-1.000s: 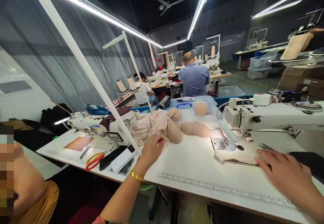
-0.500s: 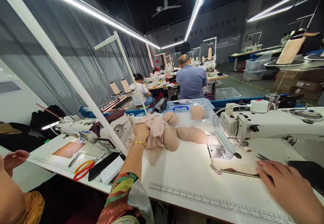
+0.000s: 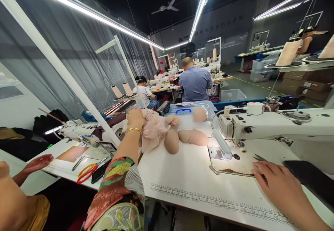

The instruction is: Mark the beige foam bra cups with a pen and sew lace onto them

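My left hand (image 3: pixel 135 119) reaches forward across the table, its fingers closed on a bunched piece of pale pink lace fabric (image 3: pixel 153 128). Just right of the fabric lie beige molded bra cups: one single cup (image 3: pixel 171 142), a nested row (image 3: pixel 193 137) and a smaller stack (image 3: pixel 173 120) behind. My right hand (image 3: pixel 278 180) rests low on the sewing table, fingers curled over thread snips (image 3: pixel 259 158). Only the blades of the snips show past the fingers; the handle is mostly hidden.
A white sewing machine (image 3: pixel 261 126) stands at the right, its lit needle plate (image 3: pixel 219 153) on the tabletop. A second machine (image 3: pixel 78 133), red-and-yellow-handled scissors (image 3: pixel 87 173) and a co-worker's hand (image 3: pixel 39 163) are at left. Behind the cups sits a clear plastic box (image 3: pixel 188 118).
My left hand has lifted and moved left and away from me, drawing the lace fabric along. My right hand stays by the machine with the snips. The co-worker's hand has moved right.
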`<act>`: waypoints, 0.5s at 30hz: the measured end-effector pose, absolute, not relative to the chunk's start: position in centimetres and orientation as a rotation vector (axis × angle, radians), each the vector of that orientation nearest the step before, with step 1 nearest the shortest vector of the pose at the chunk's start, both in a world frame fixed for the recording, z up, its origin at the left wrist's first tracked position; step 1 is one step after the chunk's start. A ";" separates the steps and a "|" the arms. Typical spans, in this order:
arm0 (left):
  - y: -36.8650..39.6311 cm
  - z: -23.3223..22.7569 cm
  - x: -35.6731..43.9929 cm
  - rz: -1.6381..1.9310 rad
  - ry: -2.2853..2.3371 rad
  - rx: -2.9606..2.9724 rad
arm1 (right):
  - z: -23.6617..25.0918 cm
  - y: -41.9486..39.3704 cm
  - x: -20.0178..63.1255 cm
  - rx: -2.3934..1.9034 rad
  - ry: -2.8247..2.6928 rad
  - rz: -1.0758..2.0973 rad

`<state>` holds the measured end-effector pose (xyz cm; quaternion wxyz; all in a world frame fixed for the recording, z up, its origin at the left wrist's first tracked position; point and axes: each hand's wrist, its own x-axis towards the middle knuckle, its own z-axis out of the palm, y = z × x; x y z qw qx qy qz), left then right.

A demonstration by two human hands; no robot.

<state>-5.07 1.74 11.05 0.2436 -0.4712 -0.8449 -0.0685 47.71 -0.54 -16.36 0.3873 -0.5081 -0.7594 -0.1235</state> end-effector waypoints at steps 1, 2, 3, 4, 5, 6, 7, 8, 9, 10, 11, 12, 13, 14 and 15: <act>1.5 12.9 -4.6 -0.216 -2.220 -1.295 | -16.5 -0.5 47.7 -1.284 -1.945 -0.366; 1.2 14.7 -4.1 -0.239 -2.136 -1.299 | -16.6 -0.5 47.8 -1.272 -1.962 -0.428; 0.8 16.4 -3.5 -0.258 -2.062 -1.297 | -16.7 -0.4 47.8 -1.266 -1.976 -0.481; 0.3 17.9 -3.0 -0.276 -1.991 -1.298 | -16.8 -0.4 47.9 -1.265 -1.980 -0.505; -0.3 19.3 -2.4 -0.292 -1.921 -1.307 | -16.9 -0.3 47.9 -1.260 -1.980 -0.519; -1.0 20.4 -1.9 -0.309 -1.851 -1.321 | -16.9 -0.4 47.8 -1.252 -1.970 -0.529; -1.7 21.4 -1.3 -0.322 -1.781 -1.346 | -16.7 -0.4 47.7 -1.228 -1.952 -0.531; -2.6 22.2 -0.9 -0.331 -1.713 -1.377 | -16.3 -0.7 47.4 -1.173 -1.935 -0.520; -3.5 22.7 -0.5 -0.332 -1.646 -1.417 | -15.7 -1.1 46.9 -1.086 -1.930 -0.485; -4.4 23.1 -0.1 -0.327 -1.581 -1.460 | -14.7 -1.7 46.3 -0.980 -1.937 -0.422; -5.3 23.3 0.3 -0.318 -1.518 -1.505 | -13.5 -2.5 45.4 -0.859 -1.950 -0.339; -6.3 23.3 0.7 -0.304 -1.457 -1.551 | -11.9 -3.7 44.4 -0.745 -1.982 -0.227; -7.1 23.2 1.3 -0.285 -1.400 -1.600 | -10.1 -4.9 43.2 -0.674 -2.003 -0.113; -7.9 22.8 2.0 -0.260 -1.338 -1.660 | -8.2 -6.3 41.9 -0.610 -2.009 -0.025; -8.5 22.2 2.8 -0.228 -1.269 -1.738 | -6.3 -7.6 40.5 -0.549 -2.011 0.052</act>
